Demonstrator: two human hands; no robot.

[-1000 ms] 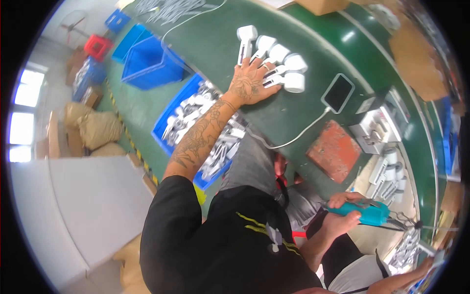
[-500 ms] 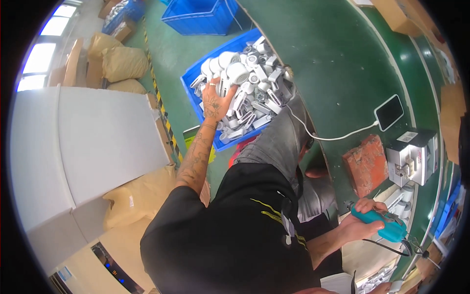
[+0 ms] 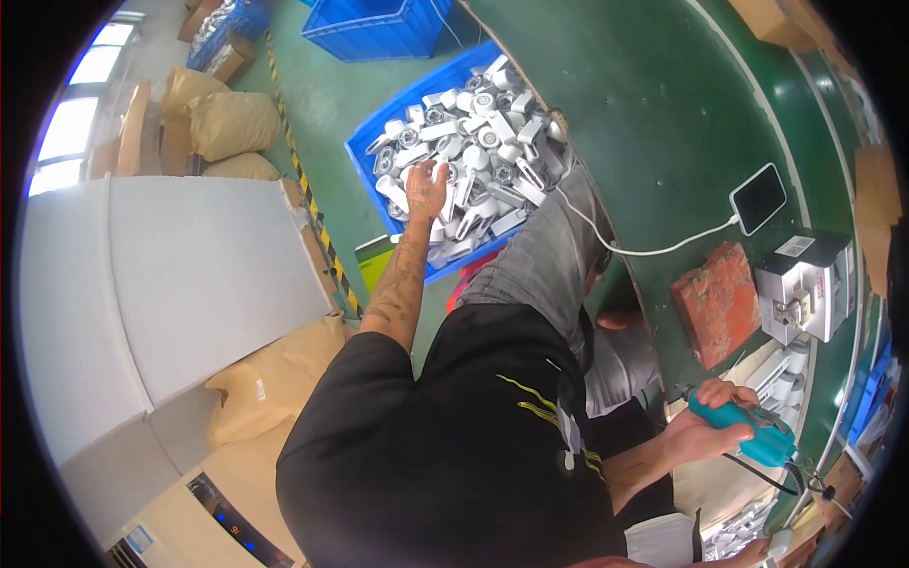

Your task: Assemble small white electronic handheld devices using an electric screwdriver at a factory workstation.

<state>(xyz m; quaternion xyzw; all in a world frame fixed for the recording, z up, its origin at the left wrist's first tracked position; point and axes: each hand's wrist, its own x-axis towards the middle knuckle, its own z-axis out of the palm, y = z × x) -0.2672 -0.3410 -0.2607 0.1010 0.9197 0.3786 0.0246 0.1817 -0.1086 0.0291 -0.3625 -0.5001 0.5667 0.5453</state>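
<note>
A blue bin (image 3: 367,187) at the upper middle is heaped with white and grey plastic parts (image 3: 488,137), many with a round end and a slotted arm. My left hand (image 3: 426,197) reaches into the near left of the heap. Its fingers curl about a white plastic part, mostly hidden by the hand. At the lower right, my right hand (image 3: 705,434) is closed around a teal handheld electric screwdriver (image 3: 757,435); its tip points left and a black cord trails from its rear.
The green workbench (image 3: 653,123) on the right carries a white-cabled phone (image 3: 758,200), a reddish block (image 3: 717,305) and a small silver-and-black machine (image 3: 803,292). Another blue bin (image 3: 374,28) stands beyond. Grey-white panels (image 3: 199,284) and brown sacks (image 3: 234,123) are at left.
Several large round white parts by my left hand no longer show on top of the heap. The left hand has drawn slightly nearer and its fingers have curled. My right hand still grips the screwdriver.
</note>
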